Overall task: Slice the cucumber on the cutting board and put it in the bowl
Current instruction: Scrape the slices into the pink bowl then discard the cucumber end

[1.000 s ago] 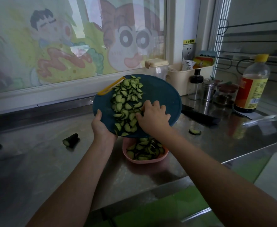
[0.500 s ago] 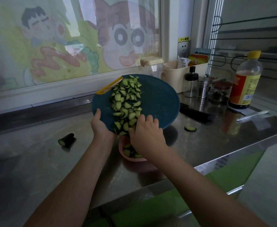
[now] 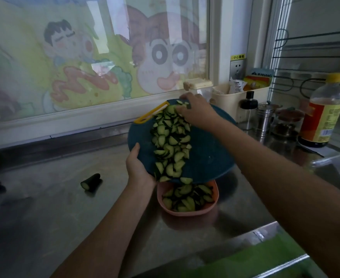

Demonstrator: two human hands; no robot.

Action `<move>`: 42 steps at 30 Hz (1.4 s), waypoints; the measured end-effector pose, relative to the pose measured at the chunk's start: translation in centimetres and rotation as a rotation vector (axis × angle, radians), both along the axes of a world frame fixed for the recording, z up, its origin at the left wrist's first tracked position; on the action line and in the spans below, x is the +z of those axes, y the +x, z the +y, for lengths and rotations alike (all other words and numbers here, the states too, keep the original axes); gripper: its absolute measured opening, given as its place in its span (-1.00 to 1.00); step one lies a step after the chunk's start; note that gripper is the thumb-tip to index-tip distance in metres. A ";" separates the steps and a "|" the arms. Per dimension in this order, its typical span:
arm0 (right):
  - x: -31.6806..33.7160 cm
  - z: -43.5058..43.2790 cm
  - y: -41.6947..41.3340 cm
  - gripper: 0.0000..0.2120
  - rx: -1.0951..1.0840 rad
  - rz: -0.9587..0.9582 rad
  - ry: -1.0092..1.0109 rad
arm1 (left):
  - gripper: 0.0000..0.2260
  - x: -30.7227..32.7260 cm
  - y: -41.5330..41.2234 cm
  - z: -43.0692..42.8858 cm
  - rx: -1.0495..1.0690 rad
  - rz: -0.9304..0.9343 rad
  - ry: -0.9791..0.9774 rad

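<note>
While the cutting board (image 3: 209, 155) tilts: its lower edge hangs over the pink bowl (image 3: 185, 214), and a band of cucumber slices (image 3: 171, 145) lies down its slope.
Left hand (image 3: 137, 167): grips the board's lower left rim, thumb on top.
Right hand (image 3: 195, 111): fingers rest on the topmost slices and clasp nothing.
Bowl contents: partly filled with slices.
Spill risk: a hard sweep or steeper tilt could send slices past the narrow bowl onto the steel counter (image 3: 44, 217).
Grip risk: one hand carries the board, so it may twist.

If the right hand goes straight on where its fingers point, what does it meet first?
Probably the cucumber slices at the top of the cutting board; the right hand seems to touch them.
</note>
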State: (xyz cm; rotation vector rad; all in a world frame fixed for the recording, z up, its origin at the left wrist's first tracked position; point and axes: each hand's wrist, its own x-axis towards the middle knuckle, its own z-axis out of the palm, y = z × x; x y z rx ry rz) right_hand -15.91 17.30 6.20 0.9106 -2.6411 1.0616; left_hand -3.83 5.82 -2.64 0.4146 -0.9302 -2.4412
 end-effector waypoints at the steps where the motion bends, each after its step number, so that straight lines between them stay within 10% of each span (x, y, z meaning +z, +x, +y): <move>1: 0.5 -0.4 -1.7 -0.52 0.011 -0.029 0.004 | -0.72 0.1 0.0 0.0 -0.020 0.011 -0.007; 19: -2.8 -1.9 -3.1 -0.52 -0.030 0.030 0.206 | -0.70 -0.5 -0.7 -0.4 -0.037 0.000 0.020; 42: -7.2 1.0 8.2 -0.64 -0.144 -0.006 -0.016 | -0.68 0.1 -0.8 -0.4 0.034 0.000 0.030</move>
